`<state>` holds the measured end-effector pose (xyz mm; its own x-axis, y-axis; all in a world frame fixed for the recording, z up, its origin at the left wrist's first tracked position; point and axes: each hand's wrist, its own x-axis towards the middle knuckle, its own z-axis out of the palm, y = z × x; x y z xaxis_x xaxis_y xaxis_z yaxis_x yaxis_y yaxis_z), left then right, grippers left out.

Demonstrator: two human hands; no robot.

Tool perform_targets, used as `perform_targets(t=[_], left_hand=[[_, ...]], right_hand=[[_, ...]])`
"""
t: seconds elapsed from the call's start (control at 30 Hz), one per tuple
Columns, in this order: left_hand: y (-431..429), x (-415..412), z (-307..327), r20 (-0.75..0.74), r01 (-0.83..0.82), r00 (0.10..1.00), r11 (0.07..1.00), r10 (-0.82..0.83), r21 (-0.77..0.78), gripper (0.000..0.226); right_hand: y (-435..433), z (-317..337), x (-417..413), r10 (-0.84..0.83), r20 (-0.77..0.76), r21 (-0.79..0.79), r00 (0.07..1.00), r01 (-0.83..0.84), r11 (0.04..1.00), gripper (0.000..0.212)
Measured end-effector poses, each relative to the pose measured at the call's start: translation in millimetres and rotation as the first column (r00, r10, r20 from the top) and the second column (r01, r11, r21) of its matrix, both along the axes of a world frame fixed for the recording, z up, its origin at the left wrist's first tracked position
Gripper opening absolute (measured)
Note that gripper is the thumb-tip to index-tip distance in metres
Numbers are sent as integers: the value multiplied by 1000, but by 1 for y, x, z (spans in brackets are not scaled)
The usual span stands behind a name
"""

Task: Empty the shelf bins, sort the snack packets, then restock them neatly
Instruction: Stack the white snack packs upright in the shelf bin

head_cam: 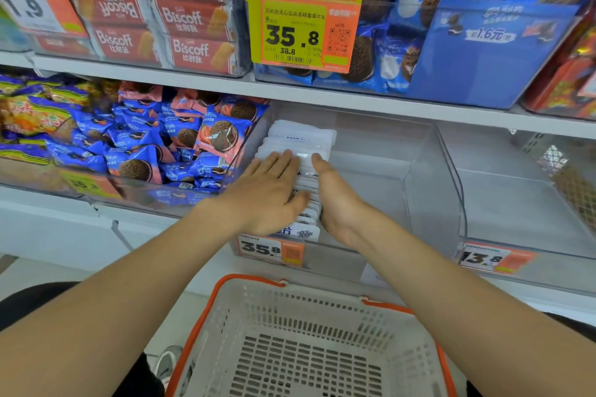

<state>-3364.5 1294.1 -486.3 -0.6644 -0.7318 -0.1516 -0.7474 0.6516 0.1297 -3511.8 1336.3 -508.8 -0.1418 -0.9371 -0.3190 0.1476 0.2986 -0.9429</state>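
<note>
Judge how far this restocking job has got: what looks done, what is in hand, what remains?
Done: the basket looks empty, and a row of white packets stands in the clear bin. In hand: left hand and right hand press that row together. Left: the neighbouring bin on the right holds nothing, and the blue packets lie jumbled.

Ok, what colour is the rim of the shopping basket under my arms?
The basket rim is orange, on an off-white slotted body; the head view shows it.

You see two hands, your left hand [269, 193] and right hand [340, 203]; one orange-rimmed basket [322, 316]; one row of white packets [301, 135], too tightly packed to count; at least six Biscoff packs [190, 18].
</note>
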Motion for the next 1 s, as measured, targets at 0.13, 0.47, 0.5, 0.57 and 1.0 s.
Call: perform_targets(t=[0.13,0.47,0.5,0.57,1.0], left_hand=[[0,-5,-3,-15,-35,999,998,34,-51,82],[17,-2,10,-13,3,1000,984,-5,-180,72],[16,-4,9,-20,-16,1000,992,14,-125,72],[16,-6,8,10,-44,999,999,45,-25,77],[3,-13,16,16,-58,998,996,59,-61,79]], right_hand=[[6,-7,0,99,47,-9,994,-99,995,53],[-23,20,-28,11,-664,-139,748,-138,981,66],[-27,17,-29,43,-731,-110,681,-179,978,66],[-34,14,-33,125,-762,-31,636,-228,973,66],[-24,20,-39,96,-881,-35,464,-266,963,60]])
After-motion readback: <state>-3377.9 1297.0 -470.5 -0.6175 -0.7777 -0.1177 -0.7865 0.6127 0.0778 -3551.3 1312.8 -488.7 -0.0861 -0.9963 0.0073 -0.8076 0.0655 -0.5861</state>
